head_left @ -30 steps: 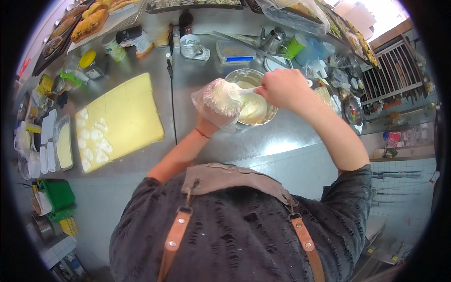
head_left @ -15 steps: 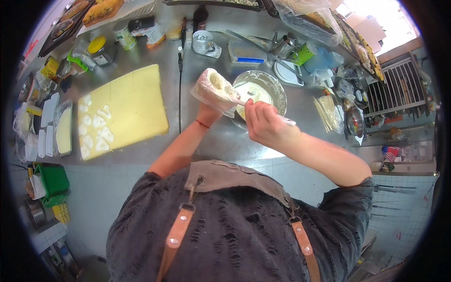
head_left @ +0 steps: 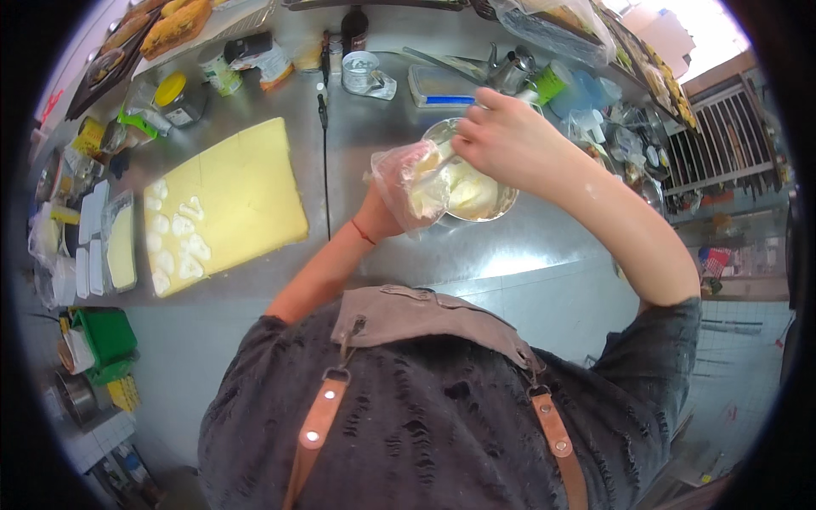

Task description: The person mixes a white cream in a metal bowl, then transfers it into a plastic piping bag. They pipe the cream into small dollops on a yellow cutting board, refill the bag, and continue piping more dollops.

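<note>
My left hand (head_left: 384, 195) is wrapped round a clear plastic piping bag (head_left: 408, 223), its top folded down over the fingers. White cream shows in the bag's wide mouth. My right hand (head_left: 501, 134) grips a spatula (head_left: 440, 170) from above, its lower end at the mouth of the bag; most of the handle is hidden by my fist. Just behind and to the right of the bag, partly covered by my right hand, stands a metal bowl (head_left: 513, 204) with pale cream (head_left: 473, 191) in it.
A large yellow cake sheet (head_left: 242, 191) lies on the left of the steel table, with dabs of white cream (head_left: 183, 225) along its left side. A black cable (head_left: 325, 161) runs beside it. Along the back stand a sieve cup (head_left: 360, 72), a lidded plastic box (head_left: 440, 87) and a yellow-lidded jar (head_left: 174, 93).
My right hand has moved up and away over the bowl, tilting the spatula toward the bag. My left hand and the bag have shifted slightly right and nearer, the bag's mouth now turned toward the bowl.
</note>
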### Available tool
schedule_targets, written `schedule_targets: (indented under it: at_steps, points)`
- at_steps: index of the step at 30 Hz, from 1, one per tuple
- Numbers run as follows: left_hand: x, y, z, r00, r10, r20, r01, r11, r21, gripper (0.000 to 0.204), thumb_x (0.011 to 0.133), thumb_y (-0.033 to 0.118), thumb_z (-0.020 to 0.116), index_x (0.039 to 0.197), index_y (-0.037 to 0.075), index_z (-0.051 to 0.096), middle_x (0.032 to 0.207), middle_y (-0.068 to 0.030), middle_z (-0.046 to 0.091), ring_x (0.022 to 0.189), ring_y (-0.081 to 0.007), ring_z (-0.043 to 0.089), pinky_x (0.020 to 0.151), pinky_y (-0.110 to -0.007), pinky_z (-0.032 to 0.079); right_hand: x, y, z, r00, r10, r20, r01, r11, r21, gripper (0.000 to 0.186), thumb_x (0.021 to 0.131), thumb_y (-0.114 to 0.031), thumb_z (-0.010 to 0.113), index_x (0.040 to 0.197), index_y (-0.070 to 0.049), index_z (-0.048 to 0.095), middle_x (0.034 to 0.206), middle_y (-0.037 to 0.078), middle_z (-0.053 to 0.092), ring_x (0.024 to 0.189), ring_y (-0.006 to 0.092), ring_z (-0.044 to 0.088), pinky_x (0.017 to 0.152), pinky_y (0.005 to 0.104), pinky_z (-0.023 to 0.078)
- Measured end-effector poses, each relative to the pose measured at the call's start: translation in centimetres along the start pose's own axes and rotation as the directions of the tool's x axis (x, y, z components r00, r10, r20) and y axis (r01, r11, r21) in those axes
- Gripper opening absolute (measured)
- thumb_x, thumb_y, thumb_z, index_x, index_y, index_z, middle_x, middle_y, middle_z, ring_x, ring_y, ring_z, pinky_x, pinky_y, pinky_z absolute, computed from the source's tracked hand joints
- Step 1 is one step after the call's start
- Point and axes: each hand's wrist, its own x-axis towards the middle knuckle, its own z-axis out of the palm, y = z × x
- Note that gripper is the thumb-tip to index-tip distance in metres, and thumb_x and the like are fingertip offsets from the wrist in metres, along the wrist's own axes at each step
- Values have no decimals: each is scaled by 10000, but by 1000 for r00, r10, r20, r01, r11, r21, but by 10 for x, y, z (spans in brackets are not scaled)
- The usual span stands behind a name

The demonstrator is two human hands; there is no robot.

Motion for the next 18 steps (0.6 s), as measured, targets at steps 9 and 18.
schedule_targets:
  at_steps: [9, 18]
  points:
    - [-2, 11, -9, 985, -161, 62, 172, 955, -242, 686, 670, 186, 863, 1269, 12, 578, 1063, -118, 682, 940, -242, 667, 848, -351, 547, 31, 44, -27, 992, 82, 96, -93, 989, 114, 76, 796, -205, 691, 730, -180, 718, 763, -52, 674, 770, 146, 606, 825, 291, 440]
    - [-53, -24, -7, 933, -310, 180, 350, 680, -644, 794, 729, 128, 865, 1415, 63, 469, 1320, -68, 596, 1164, -193, 613, 981, -342, 528, -56, 44, 65, 875, 406, 263, -426, 904, 22, 80, 835, -152, 664, 827, -184, 736, 795, -25, 692, 808, 167, 685, 815, 323, 483]
